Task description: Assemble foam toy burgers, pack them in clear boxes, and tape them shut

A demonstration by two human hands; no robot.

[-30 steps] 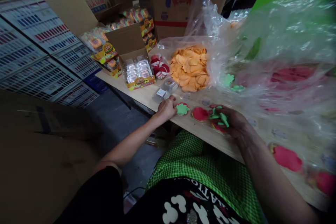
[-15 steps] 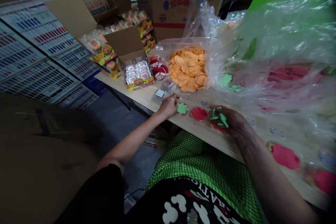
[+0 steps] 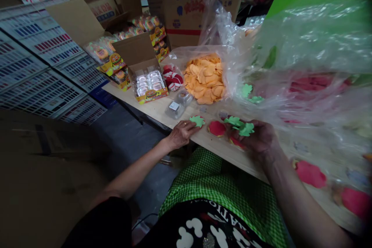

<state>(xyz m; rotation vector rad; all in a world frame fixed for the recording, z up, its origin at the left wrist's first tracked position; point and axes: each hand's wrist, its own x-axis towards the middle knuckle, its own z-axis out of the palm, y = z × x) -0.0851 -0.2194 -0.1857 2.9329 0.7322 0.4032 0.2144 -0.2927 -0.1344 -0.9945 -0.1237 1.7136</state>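
Head view: the left grip (image 3: pixel 180 135) is touching a scalloped green piece (image 3: pixel 198 120) at its tip — whether pinching, I cannot tell; the right grip (image 3: pixel 260 138) is clasping overlapping green pieces (image 3: pixel 246 129) — slackening could be spilling them onto the red disc (image 3: pixel 236 143) beneath.

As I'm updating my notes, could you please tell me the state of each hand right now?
Left hand: at the edge of a green piece; whether it grips cannot be told.
Right hand: holding several loose green pieces.
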